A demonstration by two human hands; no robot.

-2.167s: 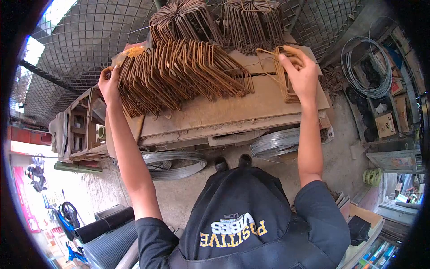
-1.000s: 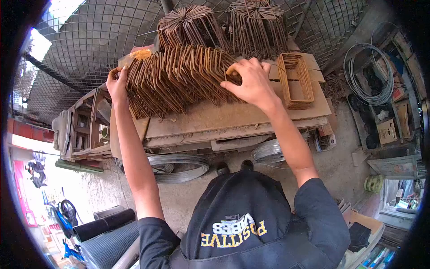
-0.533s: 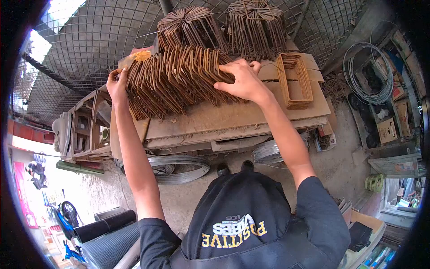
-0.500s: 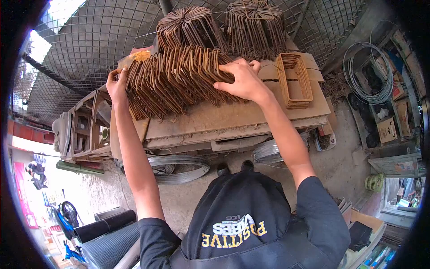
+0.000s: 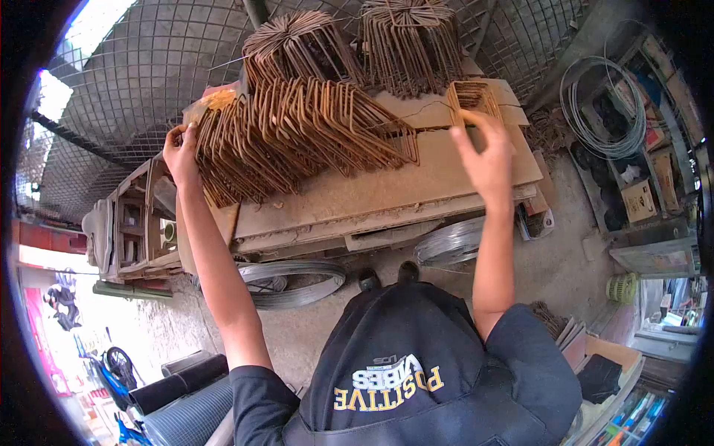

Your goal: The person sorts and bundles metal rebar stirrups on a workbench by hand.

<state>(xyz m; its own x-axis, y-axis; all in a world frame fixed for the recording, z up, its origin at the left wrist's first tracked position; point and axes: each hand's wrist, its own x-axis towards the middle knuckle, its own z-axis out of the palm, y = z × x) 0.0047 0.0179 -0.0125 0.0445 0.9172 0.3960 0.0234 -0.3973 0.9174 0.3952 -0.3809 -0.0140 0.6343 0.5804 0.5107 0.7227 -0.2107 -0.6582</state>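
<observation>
Glare at Left, Even Shade Across the Middle

Daylight pours in from the left: the opening (image 5: pixel 93 316) at lower left is washed out to near white, and a patch of sky (image 5: pixel 97 22) at upper left glares. The centre sits in soft, moderate light, with shadow beneath the table (image 5: pixel 335 197) and a pale sheen on the wire coil (image 5: pixel 452 244). The right hand (image 5: pixel 487 163) looks slightly blurred. Wide-angle distortion bends lines toward the edges, and black fills the corners.
</observation>
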